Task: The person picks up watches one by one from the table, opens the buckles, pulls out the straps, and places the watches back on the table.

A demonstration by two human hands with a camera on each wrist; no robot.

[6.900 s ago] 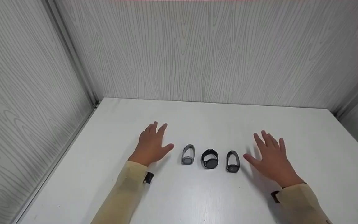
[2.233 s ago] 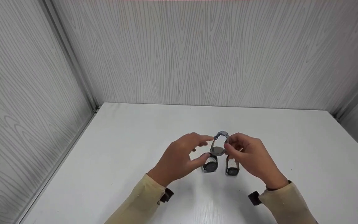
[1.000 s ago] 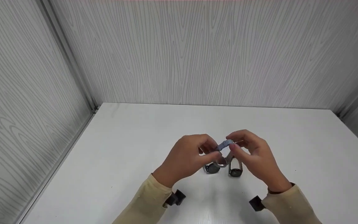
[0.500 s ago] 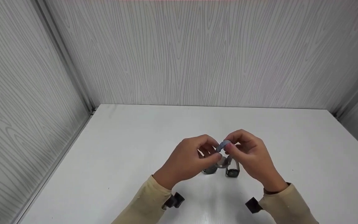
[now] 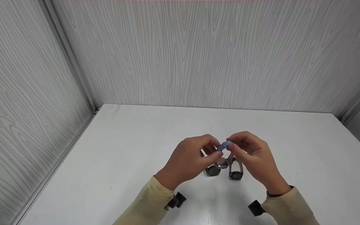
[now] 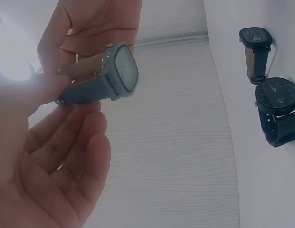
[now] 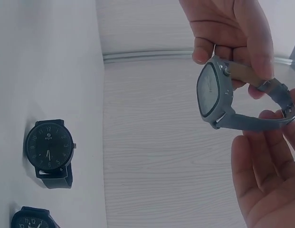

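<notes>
A grey-blue wristwatch (image 5: 222, 162) with a squarish case is held above the table by its closed strap, the case hanging lowest. My left hand (image 5: 189, 156) pinches the strap (image 6: 88, 91) between thumb and fingertips. From the other side my right hand (image 5: 255, 153) pinches the band close by, near the buckle (image 7: 289, 111). The strap's inner side looks tan. Behind the held watch, a black round-faced watch (image 7: 49, 147) rests on the table, partly hidden in the head view. Beside it to the right lies a black square-faced watch (image 5: 236, 175).
A white table (image 5: 136, 131) spreads under both hands. Wood-grained panels (image 5: 180, 56) rise behind it and at both sides. Dark camera mounts (image 5: 177, 200) sit on the wrists.
The three watches first stood in a row with both hands spread beside them. The grey-blue one was lifted and brought between the hands. Over the last second both grips barely move.
</notes>
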